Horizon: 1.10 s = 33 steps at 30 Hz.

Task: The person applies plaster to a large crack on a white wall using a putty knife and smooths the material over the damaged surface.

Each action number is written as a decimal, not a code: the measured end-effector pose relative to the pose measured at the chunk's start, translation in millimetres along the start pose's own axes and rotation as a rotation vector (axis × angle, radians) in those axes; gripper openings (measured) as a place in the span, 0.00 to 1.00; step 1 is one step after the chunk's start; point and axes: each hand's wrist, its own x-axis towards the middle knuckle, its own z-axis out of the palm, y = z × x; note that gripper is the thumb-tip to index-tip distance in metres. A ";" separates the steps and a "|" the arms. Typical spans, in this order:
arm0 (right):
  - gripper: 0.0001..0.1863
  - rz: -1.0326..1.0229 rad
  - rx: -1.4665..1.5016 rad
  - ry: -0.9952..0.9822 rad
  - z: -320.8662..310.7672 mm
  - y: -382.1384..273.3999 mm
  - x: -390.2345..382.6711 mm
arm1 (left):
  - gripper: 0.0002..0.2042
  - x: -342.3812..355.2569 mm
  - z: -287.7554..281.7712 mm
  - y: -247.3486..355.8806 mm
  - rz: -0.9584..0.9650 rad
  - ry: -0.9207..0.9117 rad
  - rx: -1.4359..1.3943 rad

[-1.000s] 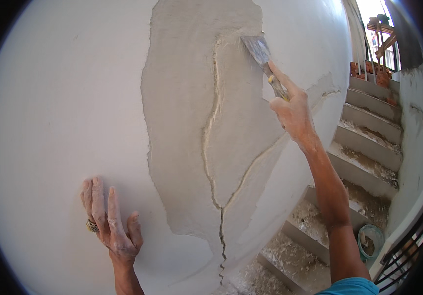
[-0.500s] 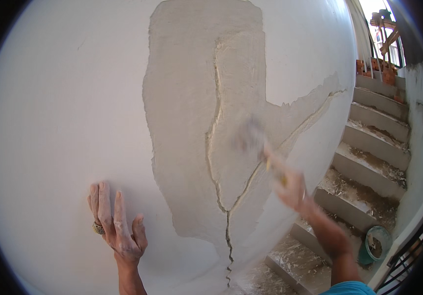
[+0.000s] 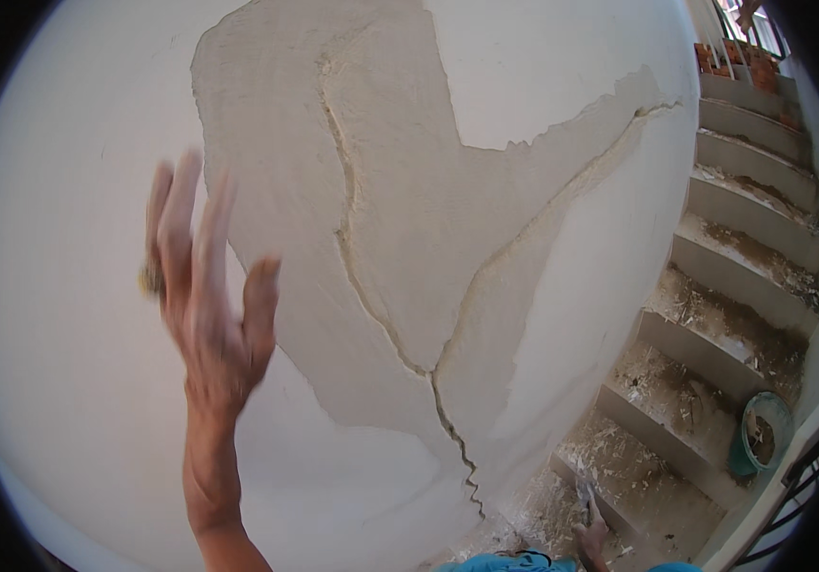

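Note:
A cracked wall fills most of the view, with a large bare grey plaster patch (image 3: 266,124) amid white paint (image 3: 76,286). A Y-shaped crack (image 3: 435,374) runs through it, one branch rising left, one right, and a jagged stem below. My left hand (image 3: 207,296), with a ring on one finger, is open and slightly blurred before the patch's left edge; whether it touches the wall I cannot tell. Low at the right, my right hand (image 3: 592,536) is closed around a small grey-ended hand tool (image 3: 585,494) pointing up, its exact kind unclear.
Concrete stairs (image 3: 676,343), strewn with chips and dust, climb along the right. A green bucket (image 3: 743,448) with something brown inside stands on a step near a dark metal railing (image 3: 790,496). Orange bricks (image 3: 762,71) are stacked at the top.
My right hand has dropped with the tool from the crack's right branch to above the stairs. My left hand appears higher and larger. The view has shifted, with the patch now farther left.

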 end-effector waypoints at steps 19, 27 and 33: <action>0.41 -0.076 0.301 -0.085 -23.1 -91.8 6.7 | 0.27 10.4 127.0 140.7 0.518 -1.000 -0.416; 0.37 -0.460 0.374 -0.091 -43.1 -262.6 78.1 | 0.30 -41.9 12.3 138.7 0.178 -0.736 -0.547; 0.39 -1.010 0.280 0.210 -34.2 -359.9 148.7 | 0.27 -116.3 -37.6 75.4 -0.220 -0.303 -0.103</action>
